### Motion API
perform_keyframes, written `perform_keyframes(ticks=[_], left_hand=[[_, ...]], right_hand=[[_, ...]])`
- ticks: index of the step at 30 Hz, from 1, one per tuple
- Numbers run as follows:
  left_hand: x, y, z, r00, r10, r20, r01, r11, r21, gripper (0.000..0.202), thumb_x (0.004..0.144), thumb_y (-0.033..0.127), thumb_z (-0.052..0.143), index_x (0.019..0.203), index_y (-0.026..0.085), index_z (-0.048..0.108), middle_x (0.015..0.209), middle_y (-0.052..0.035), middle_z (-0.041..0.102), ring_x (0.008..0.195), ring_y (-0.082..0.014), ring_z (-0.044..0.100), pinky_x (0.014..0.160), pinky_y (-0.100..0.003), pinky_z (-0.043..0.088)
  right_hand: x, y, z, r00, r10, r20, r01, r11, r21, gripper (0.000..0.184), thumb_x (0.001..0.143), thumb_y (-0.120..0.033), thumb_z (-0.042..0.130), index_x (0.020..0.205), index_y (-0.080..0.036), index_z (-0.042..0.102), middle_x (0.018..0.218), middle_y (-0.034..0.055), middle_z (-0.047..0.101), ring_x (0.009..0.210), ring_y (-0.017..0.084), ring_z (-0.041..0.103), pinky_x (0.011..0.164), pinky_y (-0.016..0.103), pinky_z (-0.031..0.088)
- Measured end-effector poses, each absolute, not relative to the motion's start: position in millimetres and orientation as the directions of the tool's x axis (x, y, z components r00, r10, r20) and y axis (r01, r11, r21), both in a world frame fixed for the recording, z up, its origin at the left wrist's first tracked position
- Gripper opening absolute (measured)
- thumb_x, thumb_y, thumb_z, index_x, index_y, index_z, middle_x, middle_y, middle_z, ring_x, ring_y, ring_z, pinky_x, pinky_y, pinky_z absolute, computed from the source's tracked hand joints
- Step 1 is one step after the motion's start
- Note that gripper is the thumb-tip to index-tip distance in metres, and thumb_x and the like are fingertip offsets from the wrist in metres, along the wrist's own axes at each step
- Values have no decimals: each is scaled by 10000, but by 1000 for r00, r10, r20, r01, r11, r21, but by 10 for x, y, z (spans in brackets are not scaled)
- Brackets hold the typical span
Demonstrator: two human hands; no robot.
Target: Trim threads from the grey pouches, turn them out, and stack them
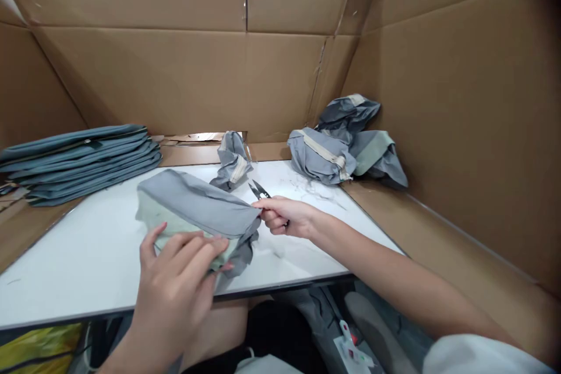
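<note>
A grey fabric piece [199,196] with a pale green panel lies across the white table in front of me. My left hand [179,263] grips its near edge, fingers over the green panel and thumb lower at the edge. My right hand [284,216] is closed around small thread snips [259,189], whose blades point up and away with their tips apart. The same hand pinches the fabric's right corner between thumb and finger. Just beyond the snips sits a crumpled grey fabric piece [232,160] with a cream strip.
A stack of folded blue-green fabric pieces [83,160] lies at the left. Several crumpled grey pieces [322,155] are heaped at the back right, with loose threads [313,190] nearby. Cardboard walls [175,76] enclose the back and sides of the white table [87,257].
</note>
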State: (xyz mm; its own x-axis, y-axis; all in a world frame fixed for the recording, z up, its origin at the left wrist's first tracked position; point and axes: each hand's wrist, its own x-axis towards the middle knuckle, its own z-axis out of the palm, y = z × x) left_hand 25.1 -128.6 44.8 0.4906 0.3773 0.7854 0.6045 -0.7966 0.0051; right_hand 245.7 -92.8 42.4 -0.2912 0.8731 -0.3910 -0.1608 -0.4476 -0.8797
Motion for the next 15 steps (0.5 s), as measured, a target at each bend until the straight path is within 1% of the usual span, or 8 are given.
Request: perform_keyframes(ticks=[2, 4, 6, 7, 9, 11, 13, 15], left_hand=[[177, -1141, 488, 467, 398, 790, 575, -815, 71, 142, 833, 107, 518, 842, 213, 613, 710, 16, 651, 691, -153, 566, 864, -408, 328], [122, -1018, 540, 469, 379, 798, 529, -844, 90, 117, 822, 115, 552, 823, 218, 609, 692, 24, 640, 649, -135, 536, 807, -379, 336], [113, -922, 585, 489, 348, 800, 487, -870, 80, 101, 820, 125, 566, 805, 216, 607, 691, 26, 640, 642, -128, 525, 765, -358, 335], [127, -884, 602, 492, 342, 800, 481, -873, 77, 90, 821, 134, 570, 795, 212, 605, 686, 26, 639, 642, -128, 522, 749, -351, 332], [180, -836, 622, 484, 346, 804, 495, -866, 74, 86, 824, 146, 569, 774, 207, 602, 669, 27, 634, 638, -129, 515, 731, -346, 322], [245, -828, 628, 480, 349, 805, 511, -857, 67, 97, 826, 148, 565, 759, 209, 603, 658, 31, 631, 631, -129, 507, 732, -350, 311], [298, -851, 625, 479, 339, 810, 511, -858, 57, 102, 822, 144, 567, 758, 213, 608, 646, 34, 626, 623, -129, 501, 733, -352, 304], [331, -887, 616, 467, 319, 825, 502, -864, 50, 97, 815, 140, 576, 766, 215, 613, 645, 35, 626, 616, -128, 499, 732, -353, 304]], right_hand=[[2468, -1020, 433, -342, 850, -399, -123, -462, -878, 277, 784, -350, 558, 655, -179, 383, 443, -133, 177, 416, 33, 65, 406, 186, 86], [2493, -1145, 427, -295, 899, -324, -26, -347, -938, 340, 827, -496, 480, 728, -175, 434, 468, -120, 184, 422, 46, 84, 408, 188, 93], [2532, -1274, 409, -127, 987, -93, 166, -71, -984, 436, 858, -588, 356, 780, -174, 470, 498, -90, 248, 429, 61, 187, 420, 190, 165], [2549, -1331, 397, -36, 997, 64, 306, 72, -949, 448, 877, -579, 313, 793, -174, 484, 515, -72, 294, 446, 69, 255, 438, 194, 211], [2564, -1422, 369, 43, 932, 360, 602, 264, -754, 385, 910, -493, 311, 809, -174, 501, 549, -46, 388, 481, 79, 360, 481, 203, 275], [2540, -1469, 335, -31, 825, 565, 796, 362, -484, 289, 915, -404, 356, 825, -174, 506, 553, -41, 454, 467, 78, 414, 484, 203, 297], [2493, -1475, 297, -149, 678, 720, 872, 433, -228, 256, 909, -374, 393, 815, -167, 512, 532, -39, 488, 444, 79, 449, 467, 201, 309], [2447, -1455, 261, -189, 551, 813, 894, 439, -90, 286, 920, -383, 380, 804, -161, 519, 509, -35, 494, 440, 82, 475, 461, 195, 324]])
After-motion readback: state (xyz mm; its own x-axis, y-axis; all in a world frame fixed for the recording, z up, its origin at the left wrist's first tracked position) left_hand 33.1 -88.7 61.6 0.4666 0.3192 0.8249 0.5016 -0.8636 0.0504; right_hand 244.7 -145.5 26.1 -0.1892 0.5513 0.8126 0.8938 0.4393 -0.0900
